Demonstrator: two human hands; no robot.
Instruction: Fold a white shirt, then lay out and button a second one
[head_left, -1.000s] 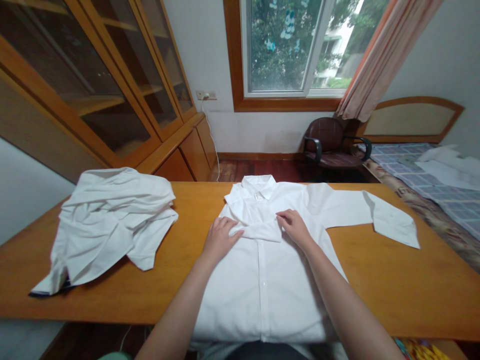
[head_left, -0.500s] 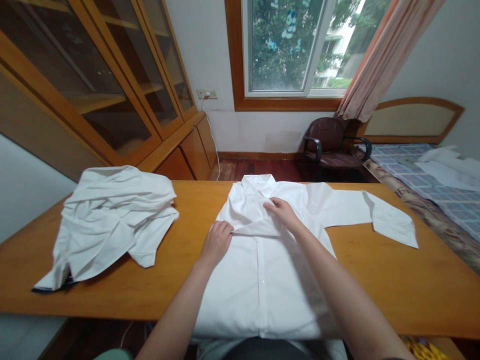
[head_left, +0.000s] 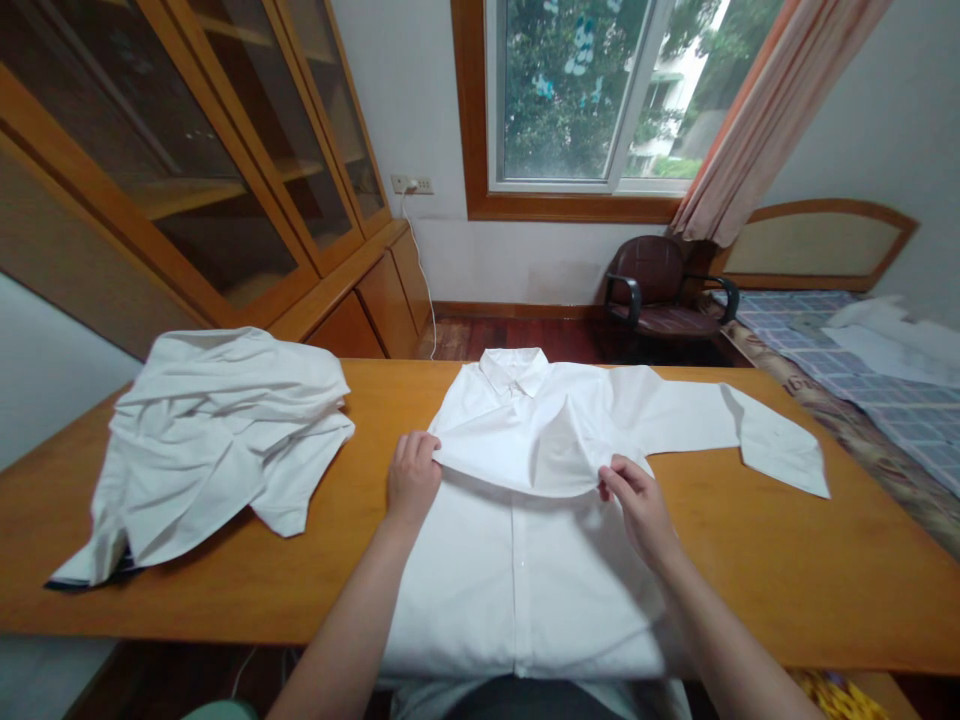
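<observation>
A white button-front shirt (head_left: 480, 570) lies face up on the wooden table, its collar at the far edge and its hem hanging over the near edge. One sleeve stretches out to the right; the other lies folded across the chest, slightly lifted. My left hand (head_left: 414, 478) is closed on the folded cloth at the shirt's left side. My right hand (head_left: 636, 500) pinches the end of that sleeve near the right side of the body. Between the two hands the cloth sags in a shallow curve.
A crumpled pile of white clothing (head_left: 225, 430) with a dark edge sits on the left of the table (head_left: 750, 560). Behind stand a glass-fronted cabinet (head_left: 360, 300) and a maroon armchair (head_left: 652, 285). A bed (head_left: 862, 340) is at the right.
My right hand has moved from the chest toward the right and nearer to me, drawing the sleeve out across the shirt. My left hand has shifted slightly left, still on the cloth.
</observation>
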